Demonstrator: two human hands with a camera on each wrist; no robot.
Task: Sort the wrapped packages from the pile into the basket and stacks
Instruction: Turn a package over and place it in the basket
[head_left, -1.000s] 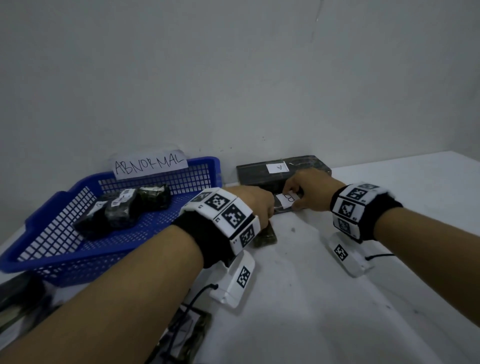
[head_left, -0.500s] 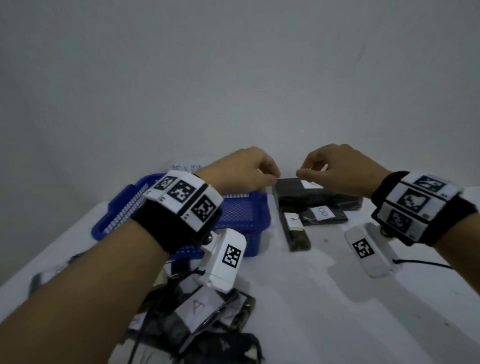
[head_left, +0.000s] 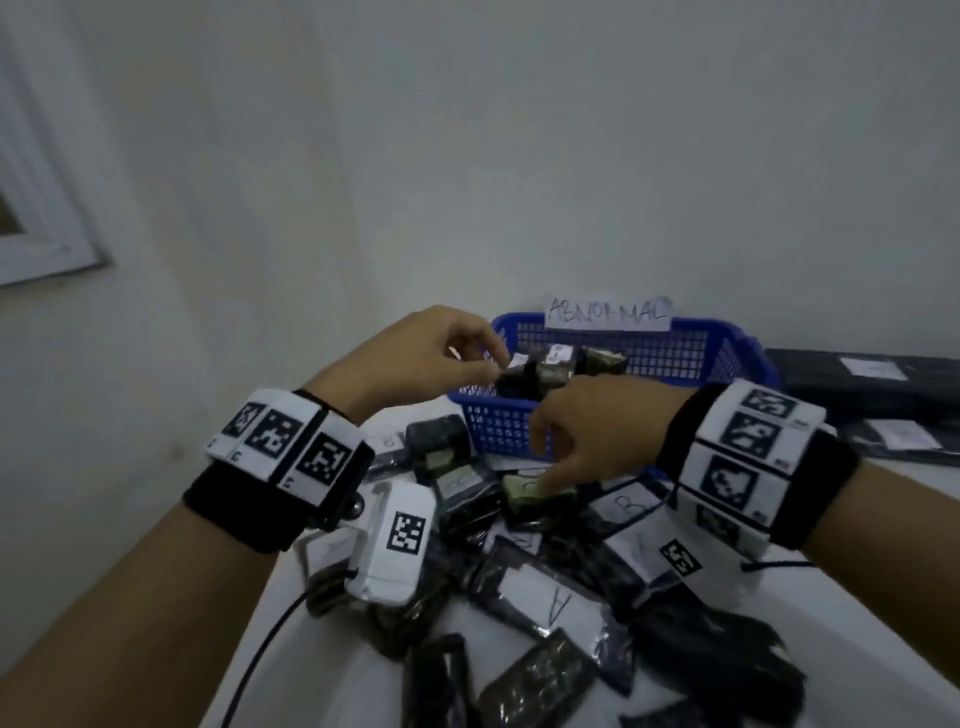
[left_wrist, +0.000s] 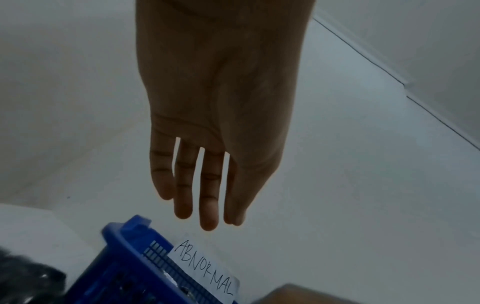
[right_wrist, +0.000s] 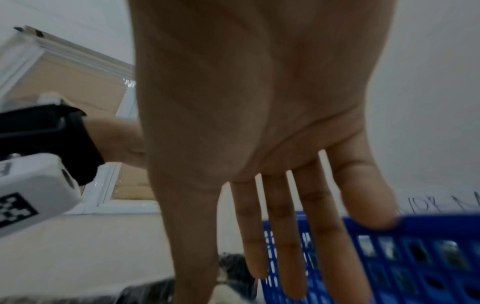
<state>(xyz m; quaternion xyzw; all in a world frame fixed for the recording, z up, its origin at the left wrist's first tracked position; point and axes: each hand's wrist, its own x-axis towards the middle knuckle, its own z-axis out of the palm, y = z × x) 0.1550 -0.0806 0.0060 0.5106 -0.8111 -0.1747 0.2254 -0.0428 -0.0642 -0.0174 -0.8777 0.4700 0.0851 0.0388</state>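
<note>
The left hand (head_left: 415, 358) hovers empty, fingers loosely extended, above the blue plastic lattice basket (head_left: 675, 358). The right hand (head_left: 597, 431), fingers straight, reaches onto the pile of glossy black wrapped packages (head_left: 545, 587) on the white surface (head_left: 332, 670).

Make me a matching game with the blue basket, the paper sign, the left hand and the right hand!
Things:
1. blue basket
2. ABNORMAL sign
3. left hand
4. right hand

Descriptions:
A. reaches down to the pile of packages
B. stuck on the basket's back rim
C. open in the air, by the basket's left corner
D. has a few wrapped packages inside

Pairs: 1-D, 2-B, 3-C, 4-A
</note>
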